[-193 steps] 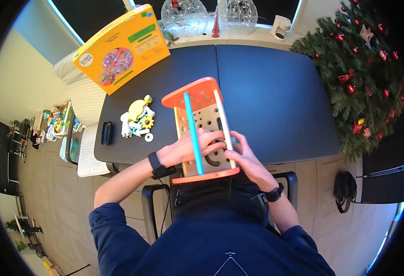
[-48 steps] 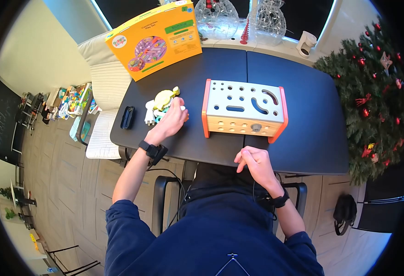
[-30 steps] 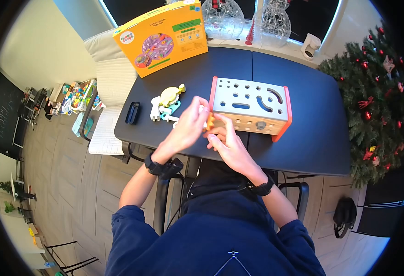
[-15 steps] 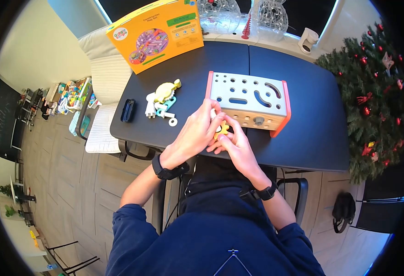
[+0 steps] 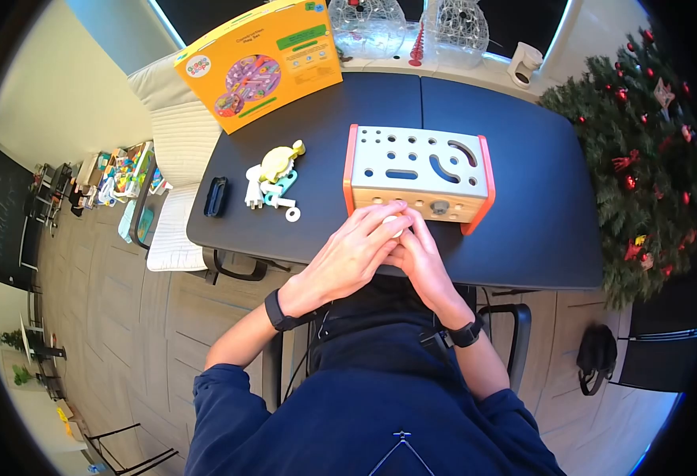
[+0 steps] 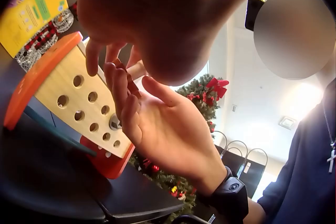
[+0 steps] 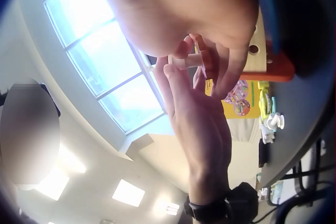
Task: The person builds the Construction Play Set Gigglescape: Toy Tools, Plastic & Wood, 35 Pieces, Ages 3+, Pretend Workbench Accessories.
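Note:
Both hands meet close in front of a toy workbench (image 5: 420,168) with a grey, holed top and red-orange end panels. The left hand (image 5: 347,252) pinches the head of a white toy bolt (image 7: 188,61), seen in the right wrist view. The bolt's shank meets a toy gear (image 7: 210,65), dark orange in the shade there, which the curled fingers of the right hand (image 5: 421,266) hold. In the head view only a small white part shows between the hands; the gear is hidden. A grey round bolt end (image 5: 439,208) sits in the bench's wooden front.
Left of the bench lies a pile of toy parts (image 5: 277,168), with a white washer (image 5: 293,214) at its near side. A black case (image 5: 216,197) is beside it. A yellow play-set box (image 5: 257,63) stands behind. A decorated tree (image 5: 626,159) borders the table's right.
The workbench, earlier tilted in both hands, now stands on the table. The left hand reached to the pile, then came across to the right hand with the gear, and both closed in around it.

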Available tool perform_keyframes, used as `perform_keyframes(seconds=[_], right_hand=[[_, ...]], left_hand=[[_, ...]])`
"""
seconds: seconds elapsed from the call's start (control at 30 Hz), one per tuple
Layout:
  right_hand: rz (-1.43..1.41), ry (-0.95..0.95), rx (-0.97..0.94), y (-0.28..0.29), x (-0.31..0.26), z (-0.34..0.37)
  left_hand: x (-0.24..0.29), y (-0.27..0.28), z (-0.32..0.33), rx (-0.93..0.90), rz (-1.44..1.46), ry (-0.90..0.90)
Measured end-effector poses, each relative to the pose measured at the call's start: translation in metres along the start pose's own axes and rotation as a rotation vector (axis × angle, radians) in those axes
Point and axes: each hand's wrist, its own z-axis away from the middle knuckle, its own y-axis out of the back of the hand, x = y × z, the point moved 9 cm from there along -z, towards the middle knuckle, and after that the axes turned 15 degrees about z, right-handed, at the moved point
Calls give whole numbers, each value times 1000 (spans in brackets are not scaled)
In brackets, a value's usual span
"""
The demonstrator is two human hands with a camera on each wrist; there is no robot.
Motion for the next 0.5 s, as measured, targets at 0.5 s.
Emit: perform_keyframes(seconds=[0.5], right_hand=[[-183, 36, -25, 13, 14, -1]], left_hand=[[-18, 1, -4, 26, -42, 71]])
